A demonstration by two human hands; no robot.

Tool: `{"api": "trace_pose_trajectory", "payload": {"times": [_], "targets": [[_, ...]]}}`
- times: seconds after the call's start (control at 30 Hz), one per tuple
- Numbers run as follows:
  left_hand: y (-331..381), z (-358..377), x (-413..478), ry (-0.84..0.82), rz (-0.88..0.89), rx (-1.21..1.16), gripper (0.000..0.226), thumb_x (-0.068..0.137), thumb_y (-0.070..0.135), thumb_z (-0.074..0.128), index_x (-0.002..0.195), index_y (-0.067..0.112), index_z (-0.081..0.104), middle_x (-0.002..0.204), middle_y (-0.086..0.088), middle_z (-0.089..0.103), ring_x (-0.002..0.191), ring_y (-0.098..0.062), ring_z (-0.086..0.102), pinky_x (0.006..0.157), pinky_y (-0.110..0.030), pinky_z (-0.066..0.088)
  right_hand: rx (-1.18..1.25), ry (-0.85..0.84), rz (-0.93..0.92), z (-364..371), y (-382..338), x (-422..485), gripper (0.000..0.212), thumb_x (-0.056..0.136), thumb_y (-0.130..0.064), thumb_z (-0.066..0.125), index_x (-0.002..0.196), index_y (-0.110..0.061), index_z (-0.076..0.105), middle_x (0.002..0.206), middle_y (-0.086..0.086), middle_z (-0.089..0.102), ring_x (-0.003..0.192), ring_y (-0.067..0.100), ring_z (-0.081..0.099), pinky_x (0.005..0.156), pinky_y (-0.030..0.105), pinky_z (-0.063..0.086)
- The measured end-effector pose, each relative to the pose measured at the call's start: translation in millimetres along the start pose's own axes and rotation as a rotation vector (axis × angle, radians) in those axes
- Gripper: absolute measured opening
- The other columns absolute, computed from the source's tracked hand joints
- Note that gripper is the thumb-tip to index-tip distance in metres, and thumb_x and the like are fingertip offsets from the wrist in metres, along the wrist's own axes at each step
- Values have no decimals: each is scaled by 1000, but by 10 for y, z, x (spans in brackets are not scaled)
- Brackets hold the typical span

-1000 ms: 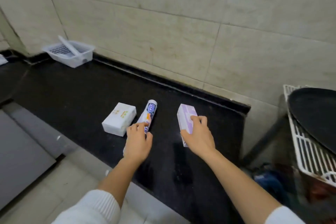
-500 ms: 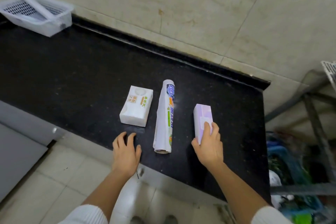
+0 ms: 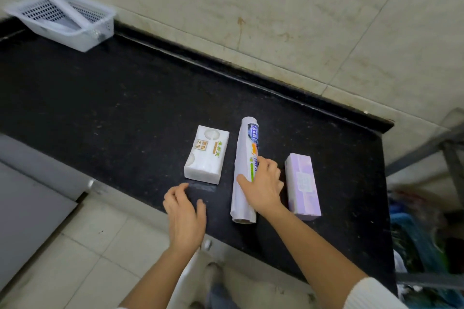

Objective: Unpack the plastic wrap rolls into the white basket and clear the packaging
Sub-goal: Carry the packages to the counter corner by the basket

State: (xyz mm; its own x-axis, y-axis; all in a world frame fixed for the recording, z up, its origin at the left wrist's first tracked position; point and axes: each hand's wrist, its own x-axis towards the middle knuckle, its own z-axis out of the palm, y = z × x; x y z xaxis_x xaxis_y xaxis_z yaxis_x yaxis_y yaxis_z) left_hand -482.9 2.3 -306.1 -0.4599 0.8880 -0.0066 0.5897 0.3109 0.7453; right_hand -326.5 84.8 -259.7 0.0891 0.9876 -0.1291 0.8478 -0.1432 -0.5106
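1. Since half a second ago, my right hand (image 3: 263,189) has left the purple box (image 3: 303,185) and crossed onto the roll (image 3: 244,170).
2. Right hand lies over the lower half of the roll, thumb on its left flank, fingers draped across the printed label toward the right side. It wraps the roll loosely; I cannot tell whether it is truly clamped or only resting.
3. Left hand (image 3: 184,211) has stayed near the counter's front edge, shifting a little forward. It hovers open, fingers spread and slightly curled, holding nothing, its fingertips just short of the white pack (image 3: 206,154).
4. Roll lies flat on the black counter (image 3: 100,98), its long axis running away from me, one end near the front edge and the other pointing toward the wall. It sits between the white pack on its left and the purple box on its right, apart from both.
5. Purple box lies flat just beside my right hand, parallel to the roll, its near end close to the counter's front edge.
6. White basket (image 3: 62,21) stands at the far left of the counter against the tiled wall, well apart from both hands and the roll.
7. One pale stick-shaped thing leans slanted across the basket; it is too blurred to identify.
8. Both of my sleeves are white and pushed up, forearms bare.
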Motion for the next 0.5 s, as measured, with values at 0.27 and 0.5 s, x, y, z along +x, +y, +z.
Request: {"api": "trace_pose_trajectory", "payload": {"times": [0.27, 0.5], "targets": [[477, 158, 725, -146, 35, 240, 90, 70, 59, 60, 143, 33, 15, 153, -4, -1, 142, -27, 1, 114, -50, 14, 83, -97, 207, 249, -180, 446, 96, 72, -44, 73, 144, -10, 19, 132, 13, 38, 124, 31, 40, 99, 48, 42], [452, 62, 1031, -207, -93, 184, 96, 65, 52, 63, 142, 43, 6, 120, -3, 35, 107, -21, 32, 85, -40, 45, 180, -110, 203, 370, -274, 680, 97, 76, -32, 71, 148, -11, 10, 132, 14, 38, 118, 30, 44, 94, 44, 47]]}}
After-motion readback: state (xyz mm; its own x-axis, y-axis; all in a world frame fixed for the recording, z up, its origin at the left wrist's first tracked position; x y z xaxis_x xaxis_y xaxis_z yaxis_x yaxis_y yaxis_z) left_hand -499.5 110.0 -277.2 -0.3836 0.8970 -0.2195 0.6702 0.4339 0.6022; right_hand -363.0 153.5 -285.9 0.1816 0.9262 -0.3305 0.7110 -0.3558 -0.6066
